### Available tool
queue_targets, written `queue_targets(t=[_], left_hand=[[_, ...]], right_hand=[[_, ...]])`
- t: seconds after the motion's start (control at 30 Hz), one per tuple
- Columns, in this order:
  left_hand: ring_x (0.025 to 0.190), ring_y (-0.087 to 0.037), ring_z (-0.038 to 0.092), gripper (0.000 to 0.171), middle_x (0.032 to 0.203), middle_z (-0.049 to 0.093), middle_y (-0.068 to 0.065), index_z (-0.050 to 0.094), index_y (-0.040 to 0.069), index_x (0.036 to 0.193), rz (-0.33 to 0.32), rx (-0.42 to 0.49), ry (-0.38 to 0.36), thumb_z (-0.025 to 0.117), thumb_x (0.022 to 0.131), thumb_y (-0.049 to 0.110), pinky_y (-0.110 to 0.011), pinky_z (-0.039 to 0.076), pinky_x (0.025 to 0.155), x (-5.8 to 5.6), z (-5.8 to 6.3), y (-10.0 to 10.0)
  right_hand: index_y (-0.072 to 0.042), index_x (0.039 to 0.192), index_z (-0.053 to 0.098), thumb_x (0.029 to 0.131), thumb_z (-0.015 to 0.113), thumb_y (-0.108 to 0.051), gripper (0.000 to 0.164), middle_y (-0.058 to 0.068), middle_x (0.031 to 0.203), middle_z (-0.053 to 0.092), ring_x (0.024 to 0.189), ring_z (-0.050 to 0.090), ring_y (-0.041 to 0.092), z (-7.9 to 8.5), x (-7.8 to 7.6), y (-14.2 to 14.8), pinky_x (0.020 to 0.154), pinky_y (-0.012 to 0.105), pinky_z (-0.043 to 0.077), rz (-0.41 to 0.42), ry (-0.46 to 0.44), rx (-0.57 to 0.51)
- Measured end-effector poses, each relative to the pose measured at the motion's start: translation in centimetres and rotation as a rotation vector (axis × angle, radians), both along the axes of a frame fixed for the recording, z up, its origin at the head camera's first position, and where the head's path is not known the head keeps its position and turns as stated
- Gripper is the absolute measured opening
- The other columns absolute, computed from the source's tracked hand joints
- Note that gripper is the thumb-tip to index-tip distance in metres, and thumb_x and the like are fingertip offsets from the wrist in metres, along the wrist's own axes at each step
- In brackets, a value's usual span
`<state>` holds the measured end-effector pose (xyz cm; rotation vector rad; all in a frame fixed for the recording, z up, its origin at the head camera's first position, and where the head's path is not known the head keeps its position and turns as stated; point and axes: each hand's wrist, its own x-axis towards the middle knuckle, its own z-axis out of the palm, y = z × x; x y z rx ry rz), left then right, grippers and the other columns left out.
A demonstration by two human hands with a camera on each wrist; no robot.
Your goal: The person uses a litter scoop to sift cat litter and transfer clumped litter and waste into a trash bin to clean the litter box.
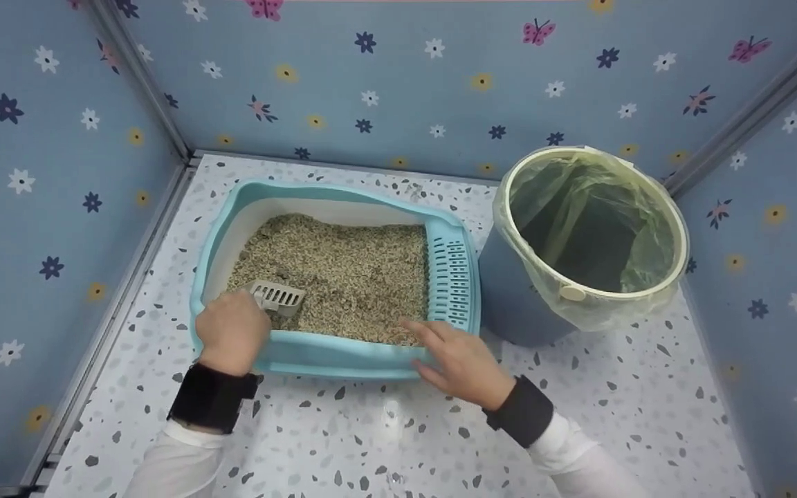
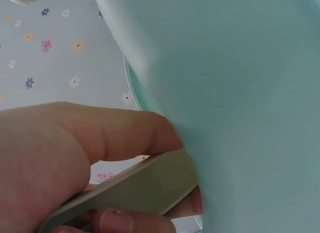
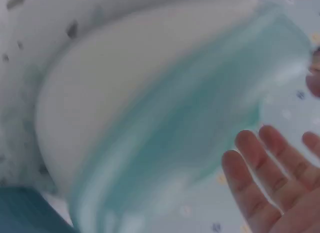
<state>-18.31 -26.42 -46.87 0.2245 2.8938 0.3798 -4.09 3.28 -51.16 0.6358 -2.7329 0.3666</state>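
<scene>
- At the near left corner of the litter tray (image 1: 343, 346): left hand (image 1: 234, 330), its fingers curling round the handle of a scoop (image 1: 278, 297); the slotted head is lying at the litter (image 1: 350, 266), near the left end of the near edge.
- Over the near edge, towards the right corner: right hand (image 1: 464, 363), its fingers extending loosely and parting, holding nothing.
- On the floor (image 1: 343, 436), just beside the tray's right edge: bin (image 1: 516, 304), standing mouth up, a liner (image 1: 602, 315) folding over its rim.
- Handling, as judged: the step in hand is seemingly sifting. Keeping the scoop low and shallowly tilted should be serving best, sliding it under the darker litter, then shaking gently while the head is staying inside the walls.
- Caution, as judged: quick flicking may be throwing litter over the near edge; the right hand could be steadying the rim.
- Hidden: the left hand is covering most of the handle from the head view; the tray's wall is blocking the scoop's head from the left wrist view.
- Unclear: whether the scoop is digging in or only resting; whether the right hand is touching the rim, its wrist view blurring; what is lying in the bin's dark bottom.
- Cut off: both sleeves (image 1: 177, 460), running out of the head view.
</scene>
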Motion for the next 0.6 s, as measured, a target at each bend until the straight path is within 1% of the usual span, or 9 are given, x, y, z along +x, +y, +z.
queue_targets(t=[0.1,0.13,0.27,0.33,0.4,0.47,0.53,0.6], left_hand=[[0.06,-0.037,0.06,0.022,0.071,0.06,-0.024,0.057,-0.006,0.072,-0.001,-0.006,-0.005,0.047,0.088,0.006,-0.045,0.046,0.046,-0.3,0.1,-0.1],[0.059,-0.036,0.06,0.022,0.071,0.06,-0.024,0.057,-0.006,0.072,0.001,-0.01,-0.006,0.047,0.087,0.006,-0.044,0.046,0.046,-0.4,0.1,-0.2],[0.057,-0.035,0.059,0.024,0.069,0.059,-0.023,0.057,-0.005,0.07,0.001,-0.026,0.008,0.048,0.088,0.007,-0.043,0.045,0.045,-0.7,0.2,-0.4],[0.056,-0.034,0.059,0.026,0.068,0.059,-0.022,0.058,-0.005,0.07,-0.003,-0.041,0.017,0.048,0.09,0.009,-0.042,0.044,0.045,-0.9,0.2,-0.4],[0.054,-0.032,0.058,0.027,0.065,0.058,-0.021,0.058,-0.005,0.07,-0.007,-0.05,0.031,0.049,0.09,0.01,-0.041,0.044,0.044,-1.0,0.3,-0.5],[0.052,-0.03,0.056,0.026,0.063,0.057,-0.019,0.057,-0.004,0.068,-0.012,-0.059,0.042,0.049,0.089,0.008,-0.041,0.043,0.044,-1.2,0.4,-0.5],[0.051,-0.029,0.055,0.024,0.061,0.056,-0.018,0.056,-0.003,0.067,-0.009,-0.061,0.056,0.049,0.087,0.006,-0.04,0.042,0.044,-1.3,0.5,-0.6],[0.051,-0.028,0.055,0.024,0.059,0.055,-0.017,0.055,-0.002,0.065,-0.011,-0.059,0.073,0.048,0.087,0.005,-0.04,0.042,0.043,-1.5,0.5,-0.6]], right_hand=[[-0.009,0.134,0.049,0.08,0.071,-0.018,0.059,0.006,0.105,0.065,0.077,0.063,0.015,3.7,1.3,1.8,0.055,0.022,0.05,-0.08,0.129,-0.081],[-0.008,0.132,0.052,0.08,0.071,-0.015,0.056,0.006,0.102,0.066,0.076,0.063,0.016,5.0,1.8,2.4,0.054,0.023,0.051,-0.104,0.174,-0.108],[-0.003,0.121,0.06,0.08,0.062,-0.007,0.042,0.008,0.093,0.067,0.077,0.064,0.018,9.8,3.7,5.1,0.063,0.027,0.053,-0.185,0.338,-0.201],[-0.001,0.118,0.061,0.081,0.06,-0.005,0.038,0.009,0.091,0.067,0.076,0.063,0.02,11.8,4.5,6.5,0.067,0.023,0.051,-0.241,0.4,-0.235],[-0.001,0.118,0.062,0.082,0.06,-0.005,0.036,0.012,0.091,0.067,0.077,0.062,0.021,13.5,5.3,8.1,0.07,0.016,0.048,-0.318,0.441,-0.25],[0.0,0.118,0.062,0.083,0.061,-0.004,0.035,0.014,0.094,0.067,0.081,0.06,0.023,14.7,6.1,9.7,0.075,0.011,0.044,-0.409,0.46,-0.269],[-0.001,0.119,0.062,0.084,0.061,-0.002,0.035,0.016,0.098,0.067,0.086,0.059,0.023,15.7,6.6,11.3,0.078,0.008,0.04,-0.501,0.47,-0.28],[-0.001,0.119,0.062,0.084,0.061,0.0,0.035,0.018,0.101,0.066,0.091,0.057,0.022,16.3,7.0,12.8,0.079,0.007,0.038,-0.58,0.476,-0.3]])
